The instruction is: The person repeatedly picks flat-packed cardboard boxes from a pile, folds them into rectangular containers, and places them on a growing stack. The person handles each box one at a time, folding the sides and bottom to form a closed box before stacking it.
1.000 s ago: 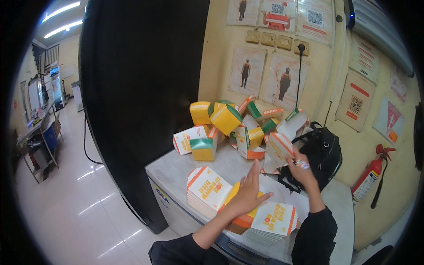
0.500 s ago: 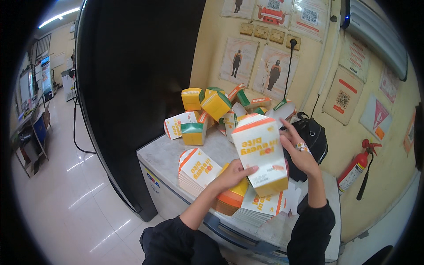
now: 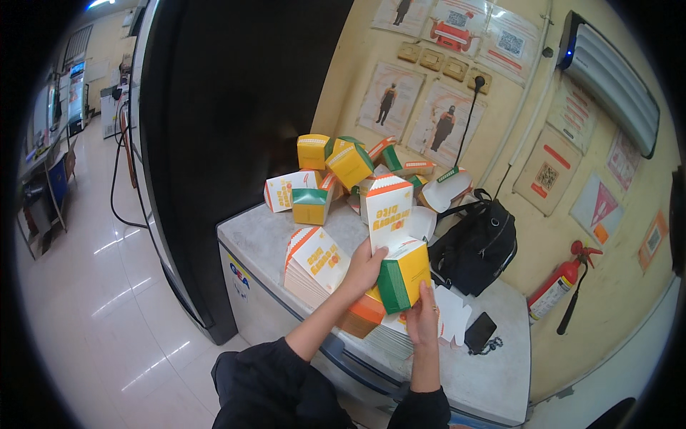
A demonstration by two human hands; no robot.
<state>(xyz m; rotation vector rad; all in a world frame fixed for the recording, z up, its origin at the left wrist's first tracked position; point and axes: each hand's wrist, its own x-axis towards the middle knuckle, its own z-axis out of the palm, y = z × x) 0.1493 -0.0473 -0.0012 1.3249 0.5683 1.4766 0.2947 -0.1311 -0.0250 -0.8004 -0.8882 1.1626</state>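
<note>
A partly folded cardboard food carton [image 3: 407,275] is in both my hands, its yellow and green sides toward me and a tall white flap with an orange edge standing up behind. My left hand [image 3: 366,270] grips it on the left side, at the base of the flap. The fingers of my right hand [image 3: 423,316] hold its lower right side. Just below lie a stack of flat white cartons [image 3: 314,259], an orange-and-yellow stack [image 3: 361,317] and another flat stack [image 3: 397,343], partly covered by my arms. Behind, several folded cartons [image 3: 350,169] form a loose heap.
All this rests on a worn white chest-like top [image 3: 493,382]. A black backpack [image 3: 474,247] sits at its right rear, with a dark phone [image 3: 480,332] nearer. A red fire extinguisher [image 3: 559,280] hangs on the wall; a tall black panel [image 3: 236,107] rises at left.
The flat-looking white carton has opened into a box shape and turned, showing green and yellow sides. My right hand came down from its upper right to its lower side. The phone has come into view.
</note>
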